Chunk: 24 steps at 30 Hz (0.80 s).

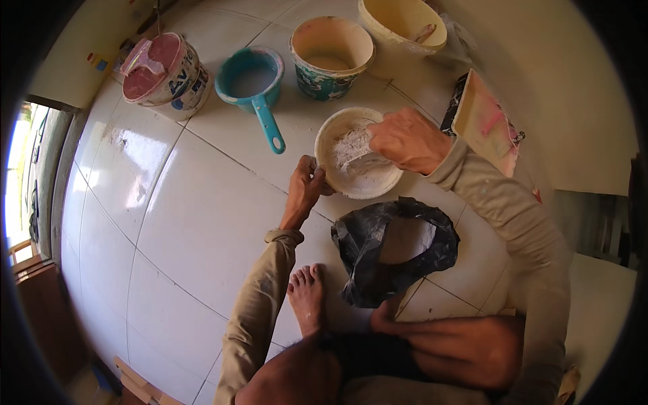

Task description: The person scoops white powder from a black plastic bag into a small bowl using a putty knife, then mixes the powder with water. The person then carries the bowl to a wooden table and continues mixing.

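A round cream bowl (328, 172) stands on the tiled floor and holds lumpy whitish powder or paste (349, 144). My left hand (307, 183) grips its near-left rim, thumb at the edge. Over the bowl's right side, my right hand (407, 139) is closed on a pale flat tool (356, 155) that dips into the mix. My fingers hide its handle, so its exact kind is unclear. Closer to my feet sits a black plastic bag (359, 238), its mouth spread wide, with white powder (417, 240) inside.
Beyond the bowl stand a teal long-handled dipper (262, 109) with cloudy liquid, a green-and-white bucket (324, 83), and a cream tub (377, 20). A pink-stained paint bucket (174, 96) is at far left. A paint tray (488, 126) leans near the right wall.
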{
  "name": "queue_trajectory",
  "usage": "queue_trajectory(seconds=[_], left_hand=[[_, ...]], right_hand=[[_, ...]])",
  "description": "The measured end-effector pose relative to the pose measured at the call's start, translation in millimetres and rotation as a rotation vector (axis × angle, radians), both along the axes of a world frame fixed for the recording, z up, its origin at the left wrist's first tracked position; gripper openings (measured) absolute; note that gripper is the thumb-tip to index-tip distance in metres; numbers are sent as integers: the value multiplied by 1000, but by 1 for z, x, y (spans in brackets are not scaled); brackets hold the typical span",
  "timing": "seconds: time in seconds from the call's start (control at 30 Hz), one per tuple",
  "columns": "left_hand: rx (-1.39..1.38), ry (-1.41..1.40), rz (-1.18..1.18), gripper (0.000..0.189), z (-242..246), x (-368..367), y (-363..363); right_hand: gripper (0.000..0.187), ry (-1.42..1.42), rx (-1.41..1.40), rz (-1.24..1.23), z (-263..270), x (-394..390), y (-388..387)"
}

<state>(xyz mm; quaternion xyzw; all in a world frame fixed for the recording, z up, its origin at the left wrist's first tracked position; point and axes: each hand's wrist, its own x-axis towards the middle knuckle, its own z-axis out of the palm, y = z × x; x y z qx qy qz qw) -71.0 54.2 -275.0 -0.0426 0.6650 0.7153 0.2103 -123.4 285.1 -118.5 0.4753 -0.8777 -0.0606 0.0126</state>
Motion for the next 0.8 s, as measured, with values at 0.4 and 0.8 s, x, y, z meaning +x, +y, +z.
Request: queue_trajectory(seconds=[0.4, 0.8], left_hand=[[-122, 67, 4, 19, -14, 0, -4], [-21, -1, 29, 20, -2, 1, -3]], right_hand=[[14, -41, 27, -127, 4, 9, -17], [18, -1, -31, -48, -10, 14, -13]])
